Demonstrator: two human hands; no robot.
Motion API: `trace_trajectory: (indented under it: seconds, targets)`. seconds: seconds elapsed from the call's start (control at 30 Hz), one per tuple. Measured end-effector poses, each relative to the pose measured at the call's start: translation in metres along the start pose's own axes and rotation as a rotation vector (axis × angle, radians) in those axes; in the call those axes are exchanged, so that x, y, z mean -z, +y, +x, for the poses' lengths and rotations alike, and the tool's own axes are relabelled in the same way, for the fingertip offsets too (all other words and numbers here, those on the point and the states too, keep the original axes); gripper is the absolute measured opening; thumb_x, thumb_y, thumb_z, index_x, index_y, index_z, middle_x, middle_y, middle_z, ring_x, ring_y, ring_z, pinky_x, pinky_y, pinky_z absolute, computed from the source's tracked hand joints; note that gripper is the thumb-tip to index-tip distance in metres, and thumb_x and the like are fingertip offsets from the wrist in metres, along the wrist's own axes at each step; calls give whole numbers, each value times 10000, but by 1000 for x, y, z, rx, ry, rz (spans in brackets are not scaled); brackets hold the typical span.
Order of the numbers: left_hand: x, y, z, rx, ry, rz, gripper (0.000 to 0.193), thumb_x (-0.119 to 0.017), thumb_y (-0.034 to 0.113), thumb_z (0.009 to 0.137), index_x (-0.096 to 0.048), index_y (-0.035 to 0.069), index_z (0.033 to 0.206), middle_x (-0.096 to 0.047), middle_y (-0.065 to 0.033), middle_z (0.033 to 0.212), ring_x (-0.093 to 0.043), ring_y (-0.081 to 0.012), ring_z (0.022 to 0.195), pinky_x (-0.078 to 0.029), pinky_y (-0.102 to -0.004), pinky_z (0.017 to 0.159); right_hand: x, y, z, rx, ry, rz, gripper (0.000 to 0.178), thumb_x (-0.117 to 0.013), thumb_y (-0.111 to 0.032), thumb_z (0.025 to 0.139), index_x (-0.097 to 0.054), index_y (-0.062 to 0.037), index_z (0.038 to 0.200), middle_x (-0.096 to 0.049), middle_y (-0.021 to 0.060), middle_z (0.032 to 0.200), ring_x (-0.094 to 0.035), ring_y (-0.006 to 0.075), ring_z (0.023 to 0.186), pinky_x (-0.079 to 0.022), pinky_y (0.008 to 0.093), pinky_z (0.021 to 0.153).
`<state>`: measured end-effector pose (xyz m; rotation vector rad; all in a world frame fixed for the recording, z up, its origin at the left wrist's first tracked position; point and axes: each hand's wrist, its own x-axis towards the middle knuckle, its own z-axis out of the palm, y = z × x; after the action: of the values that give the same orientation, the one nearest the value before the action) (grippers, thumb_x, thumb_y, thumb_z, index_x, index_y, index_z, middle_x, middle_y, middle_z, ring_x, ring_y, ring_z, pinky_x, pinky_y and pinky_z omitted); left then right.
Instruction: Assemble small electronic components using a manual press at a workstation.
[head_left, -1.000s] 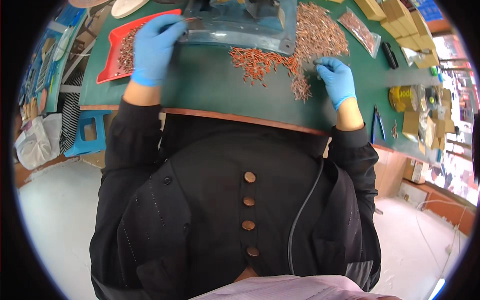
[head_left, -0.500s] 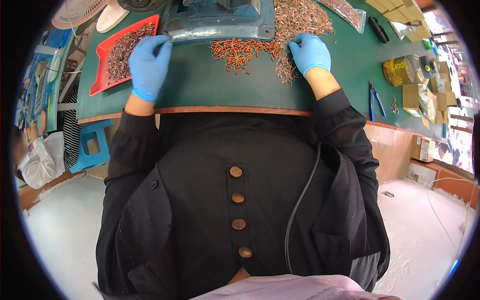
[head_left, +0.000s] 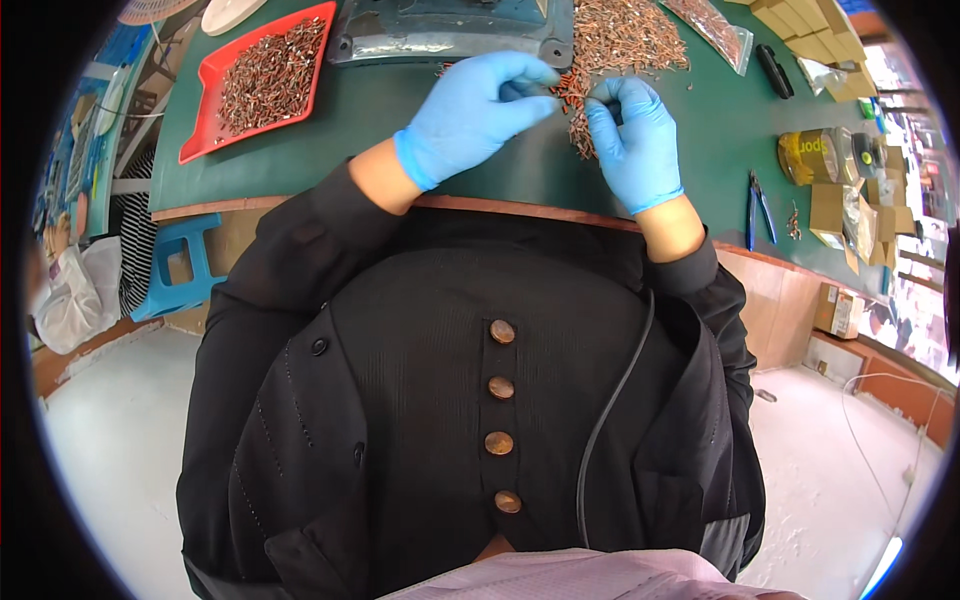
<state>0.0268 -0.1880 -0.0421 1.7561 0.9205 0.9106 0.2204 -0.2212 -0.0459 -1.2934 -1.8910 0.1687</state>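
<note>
My left hand (head_left: 478,115), in a blue glove, reaches over the bench with its thumb and index fingertips apart; nothing shows between them. It covers most of the pile of small orange-red parts (head_left: 568,88), part of which shows beyond its fingertips. Close by on the right, my right hand (head_left: 640,150), also gloved in blue, bends its thumb and fingers together in a pinch. What the pinch holds, if anything, is too small to make out. A larger heap of thin brownish small parts (head_left: 630,40) spreads beyond the right hand.
A red tray (head_left: 205,120) of small metallic parts stands left. The blue-grey machine base (head_left: 450,45) is at the back. Blue-handled pliers (head_left: 762,210), a black tool (head_left: 774,72), a clear jar (head_left: 812,156), a plastic bag of parts (head_left: 715,35) and cardboard boxes (head_left: 835,205) lie right.
My left hand has moved right from beside the red tray to over the orange-red parts, near my right hand. My right hand has turned slightly and moved a little nearer me.
</note>
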Motion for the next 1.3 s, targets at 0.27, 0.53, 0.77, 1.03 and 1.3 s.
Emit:
trace_trajectory:
  seconds: [0.27,0.53,0.77,1.03,1.3]
  targets:
    - [-6,-2,4,55,-114,-233,161,-619,83,806,-638,-8,938,-625,-42,800,-575,-94,725,-478,-239,685,-6,-7,-8,-110,-61,150,63,-597,-42,822,-564,-12,867,-557,39,733,-519,107,620,-450,242,582]
    - [-18,-17,1,-22,-34,5,176,-663,118,786,-656,2,918,-643,-41,819,-587,-93,724,-481,-229,696,-7,0,-13,-318,-78,246,69,-600,-50,831,-574,-16,885,-565,17,718,-511,78,603,-438,222,561]
    - [-13,1,4,65,-95,-221,168,-652,104,801,-647,-10,924,-639,-38,811,-586,-95,728,-483,-231,692,-6,3,-13,200,51,-88,124,-613,-37,809,-564,-8,920,-602,88,778,-576,152,655,-478,285,601]
    - [-10,3,-4,-33,-55,-113,158,-625,72,829,-632,-1,969,-608,-7,832,-539,-70,714,-456,-217,666,8,-6,-12,-691,-272,1098,184,-543,-84,901,-576,47,1026,-634,108,865,-604,143,731,-491,225,615]
    - [-7,5,-8,-246,-24,140,156,-643,31,792,-641,11,947,-606,-34,830,-562,-100,741,-466,-228,679,8,-9,-13,-783,-324,1268,183,-547,-78,897,-572,51,1023,-629,115,854,-601,136,727,-485,214,608]
